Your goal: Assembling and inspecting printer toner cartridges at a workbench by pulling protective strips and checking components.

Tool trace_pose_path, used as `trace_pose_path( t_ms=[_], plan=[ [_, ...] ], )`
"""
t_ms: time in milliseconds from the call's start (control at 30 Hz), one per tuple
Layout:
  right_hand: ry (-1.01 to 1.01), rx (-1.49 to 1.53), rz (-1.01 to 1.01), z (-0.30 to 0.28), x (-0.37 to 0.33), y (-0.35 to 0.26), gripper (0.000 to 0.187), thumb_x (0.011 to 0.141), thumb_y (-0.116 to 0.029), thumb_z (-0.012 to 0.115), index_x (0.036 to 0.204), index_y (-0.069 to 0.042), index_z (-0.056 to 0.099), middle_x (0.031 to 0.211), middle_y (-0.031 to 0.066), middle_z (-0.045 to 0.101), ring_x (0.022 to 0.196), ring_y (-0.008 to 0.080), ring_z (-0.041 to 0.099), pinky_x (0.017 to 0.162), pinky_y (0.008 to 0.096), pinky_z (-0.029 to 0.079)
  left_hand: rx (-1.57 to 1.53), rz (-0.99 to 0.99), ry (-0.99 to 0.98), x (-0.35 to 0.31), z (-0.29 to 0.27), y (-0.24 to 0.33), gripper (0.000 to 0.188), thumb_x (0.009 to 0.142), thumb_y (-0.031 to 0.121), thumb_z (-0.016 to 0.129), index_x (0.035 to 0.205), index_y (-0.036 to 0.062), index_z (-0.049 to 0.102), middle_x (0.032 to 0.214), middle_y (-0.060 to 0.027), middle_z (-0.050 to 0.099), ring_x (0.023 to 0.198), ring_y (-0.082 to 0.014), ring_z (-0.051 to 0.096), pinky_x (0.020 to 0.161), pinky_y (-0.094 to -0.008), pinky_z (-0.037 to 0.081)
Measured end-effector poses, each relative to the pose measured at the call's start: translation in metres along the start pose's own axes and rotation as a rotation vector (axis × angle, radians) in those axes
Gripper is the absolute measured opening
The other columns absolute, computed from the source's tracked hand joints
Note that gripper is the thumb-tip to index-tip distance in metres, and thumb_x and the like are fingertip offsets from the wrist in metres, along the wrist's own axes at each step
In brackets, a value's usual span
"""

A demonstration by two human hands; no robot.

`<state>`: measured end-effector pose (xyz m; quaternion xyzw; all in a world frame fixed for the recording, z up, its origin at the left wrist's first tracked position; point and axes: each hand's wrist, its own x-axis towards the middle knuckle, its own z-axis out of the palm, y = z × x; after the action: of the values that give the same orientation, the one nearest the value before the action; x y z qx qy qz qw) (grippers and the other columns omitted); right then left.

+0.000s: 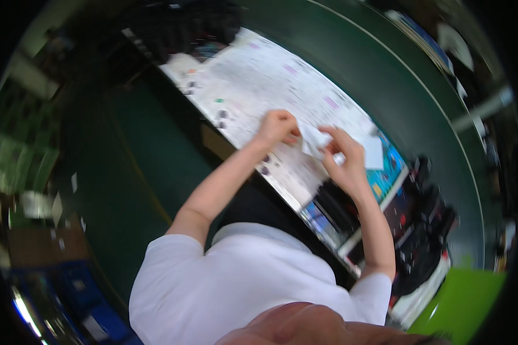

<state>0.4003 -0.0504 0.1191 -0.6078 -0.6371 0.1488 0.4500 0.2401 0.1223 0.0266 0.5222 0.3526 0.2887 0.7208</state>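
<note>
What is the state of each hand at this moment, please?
Left hand: fingers curled at the white sheet; blur hides whether it grips.
Right hand: partly curled at the same sheet; a firm hold cannot be told.

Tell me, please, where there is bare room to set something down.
The pale tabletop, though blurred, looks mostly free between the dark pile and the left hand. It is crowded around the right hand, with white paper, a white sheet and a black bundle.
</note>
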Motion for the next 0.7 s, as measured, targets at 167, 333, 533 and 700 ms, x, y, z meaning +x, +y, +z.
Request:
trace_pose_path(
  t_ms=[167, 333, 533, 700],
  plan=[
    [-0.091, -0.056, -0.186, -0.007, -0.019, -0.062, 0.041, 0.078, 0.008, 0.060, 0.118, 0.004, 0.070, 0.114, 0.0195, 0.075, 0.083, 0.0275, 0.077, 0.079, 0.0383, 0.060, -0.106, 0.073, 0.200, -0.014, -0.039, 0.001, 0.012, 0.099, 0.010, 0.066, 0.097, -0.0012, 0.070, 0.092, -0.0100, 0.072, 0.085, -0.0205, 0.074, 0.069, -0.0374, 0.067],
    [-0.214, 0.142, -0.237, 0.000, -0.029, -0.086, 0.009, 0.081, 0.007, 0.062, 0.087, 0.001, 0.061, 0.122, 0.0245, 0.075, 0.088, 0.0332, 0.078, 0.080, 0.0382, 0.061, -0.131, 0.096, 0.377, -0.054, -0.112, 0.001, 0.008, 0.098, 0.008, 0.062, 0.096, 0.0004, 0.064, 0.096, -0.0106, 0.070, 0.087, -0.0213, 0.074, 0.072, -0.0408, 0.067],
    [-0.360, 0.160, -0.119, 0.009, -0.033, -0.070, 0.003, 0.087, 0.004, 0.064, 0.089, 0.005, 0.061, 0.121, 0.0231, 0.074, 0.082, 0.0272, 0.078, 0.076, 0.0358, 0.063, -0.328, 0.025, 0.582, -0.098, -0.191, -0.043, 0.019, 0.093, 0.000, 0.068, 0.110, 0.0007, 0.061, 0.102, -0.0104, 0.067, 0.094, -0.0225, 0.071, 0.085, -0.0445, 0.064],
    [-0.442, 0.188, -0.137, 0.013, -0.024, -0.060, 0.002, 0.093, 0.008, 0.060, 0.091, 0.007, 0.061, 0.122, 0.0223, 0.073, 0.078, 0.0214, 0.076, 0.076, 0.0345, 0.064, -0.503, 0.104, 0.502, -0.165, -0.219, -0.063, 0.028, 0.092, -0.001, 0.069, 0.119, -0.0078, 0.065, 0.110, -0.0147, 0.070, 0.101, -0.0262, 0.072, 0.095, -0.0425, 0.060]
  ],
)
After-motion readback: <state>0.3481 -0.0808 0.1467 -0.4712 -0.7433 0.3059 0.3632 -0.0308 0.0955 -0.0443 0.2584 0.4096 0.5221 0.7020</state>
